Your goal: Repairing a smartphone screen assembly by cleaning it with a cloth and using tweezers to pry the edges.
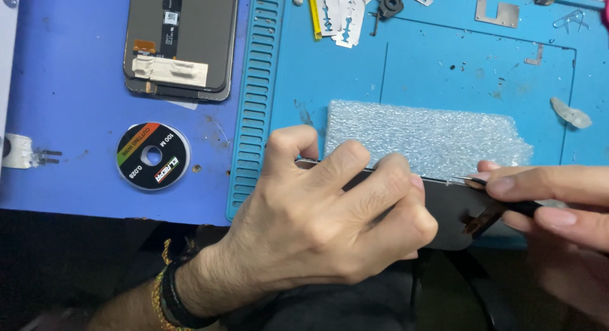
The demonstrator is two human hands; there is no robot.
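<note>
left hand (330,210) presses flat, fingers spread, on a dark phone panel (453,207) at the lower centre, at the near edge of the blue mat (330,83). right hand (558,207), lower right, pinches a thin dark tool (501,201) against the panel's upper edge. bubble wrap (425,134) lies just behind. open mat above; wire spool (153,156) and a second screen (181,42) on the bench (63,83) at left.

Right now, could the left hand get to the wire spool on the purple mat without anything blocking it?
Probably yes. The left hand presses the dark panel; the wire spool lies just beside it, with bare purple mat between.
</note>
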